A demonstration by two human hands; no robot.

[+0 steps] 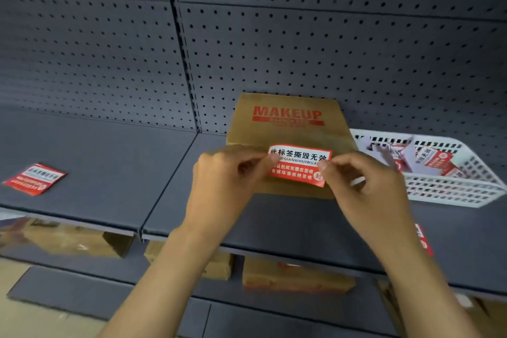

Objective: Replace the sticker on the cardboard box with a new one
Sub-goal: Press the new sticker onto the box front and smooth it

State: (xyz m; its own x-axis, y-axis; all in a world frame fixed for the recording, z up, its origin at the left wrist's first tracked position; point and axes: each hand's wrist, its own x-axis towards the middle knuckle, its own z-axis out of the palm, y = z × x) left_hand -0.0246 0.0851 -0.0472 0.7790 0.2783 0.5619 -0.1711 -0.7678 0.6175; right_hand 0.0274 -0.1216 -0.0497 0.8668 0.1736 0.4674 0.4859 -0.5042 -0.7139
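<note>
A brown cardboard box (285, 129) printed with red "MAKEUP" stands on the grey shelf (115, 167) against the pegboard. A red and white sticker (299, 166) is held flat in front of the box's lower front face. My left hand (222, 184) pinches the sticker's left edge between thumb and forefinger. My right hand (359, 186) pinches its right edge the same way. Whether the sticker touches the cardboard cannot be told.
A white plastic basket (450, 186) with several stickers and backing papers sits right of the box. A stack of red stickers (34, 178) lies at the shelf's far left. Another red sticker (424, 239) shows beside my right wrist. Cardboard boxes (296, 277) fill the lower shelf.
</note>
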